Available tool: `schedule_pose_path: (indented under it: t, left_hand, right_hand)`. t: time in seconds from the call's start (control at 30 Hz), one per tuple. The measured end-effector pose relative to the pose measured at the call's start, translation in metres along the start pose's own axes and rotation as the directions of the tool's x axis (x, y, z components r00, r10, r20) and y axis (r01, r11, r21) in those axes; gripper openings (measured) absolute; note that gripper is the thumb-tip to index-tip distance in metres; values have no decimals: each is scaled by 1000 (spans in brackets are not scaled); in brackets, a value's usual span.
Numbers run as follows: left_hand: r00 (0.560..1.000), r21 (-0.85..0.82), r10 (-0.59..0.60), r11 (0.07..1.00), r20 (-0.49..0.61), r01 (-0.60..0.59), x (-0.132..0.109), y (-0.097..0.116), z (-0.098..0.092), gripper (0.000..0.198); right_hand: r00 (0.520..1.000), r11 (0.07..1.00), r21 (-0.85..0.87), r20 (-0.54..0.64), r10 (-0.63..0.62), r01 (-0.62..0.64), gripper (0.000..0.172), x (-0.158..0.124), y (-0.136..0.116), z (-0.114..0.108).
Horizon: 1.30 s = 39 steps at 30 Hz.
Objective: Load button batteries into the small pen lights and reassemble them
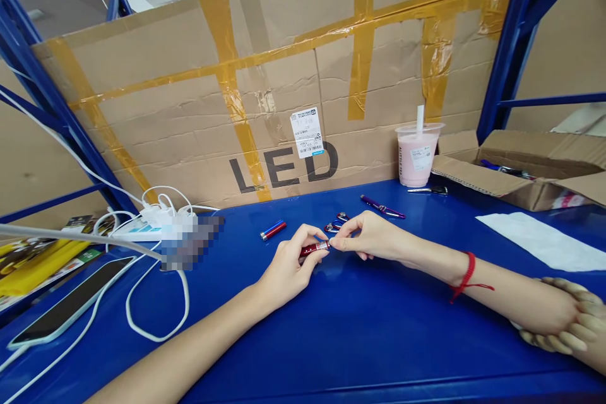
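1. Left hand (284, 270) pinches red cylinder (309, 250), scene centre; right hand (372, 233) fingertips pinch its right end.
2. Far right: pink drink (415, 161), open carton (544, 194). Left: phone (71, 300), white cables (186, 297).
3. Surface: blue tabletop (379, 328); far side, taped cardboard (402, 76).

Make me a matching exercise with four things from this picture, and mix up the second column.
Column one
1. Red tube
2. String bracelet
3. Cup
4. Phone

Column two
A. Lying flat, dark face up
B. Around the wrist of the right hand
C. Pink, standing upright
D. Gripped by the left hand

Right pairs: 1-D, 2-B, 3-C, 4-A
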<state>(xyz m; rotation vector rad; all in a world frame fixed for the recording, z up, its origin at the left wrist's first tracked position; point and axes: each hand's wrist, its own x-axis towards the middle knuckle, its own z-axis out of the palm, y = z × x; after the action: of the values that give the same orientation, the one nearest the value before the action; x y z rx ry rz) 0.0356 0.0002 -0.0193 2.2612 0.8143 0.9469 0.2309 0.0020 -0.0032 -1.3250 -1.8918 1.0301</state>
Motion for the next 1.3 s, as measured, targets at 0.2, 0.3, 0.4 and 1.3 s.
schedule_pose_path:
  t: [0.2, 0.3, 0.4, 1.3]
  left_hand:
    - [1000, 63, -16, 998, 27, 15, 2, 5, -1, 14]
    - [999, 96, -29, 995, 38, 25, 3, 5, -1, 19]
    - [999, 129, -30, 991, 44, 25, 4, 5, -1, 20]
    - [956, -109, -216, 974, -200, 197, 10, -6, -1, 24]
  right_hand:
    - [999, 998, -33, 11, -44, 45, 46, 5, 7, 0]
    - [998, 997, -42, 9, -68, 68, 48, 7, 8, -1]
    - [997, 996, -45, 6, -82, 82, 45, 7, 7, -1]
    - [944, 750, -661, -244, -222, 6, 25, 4, 6, -9]
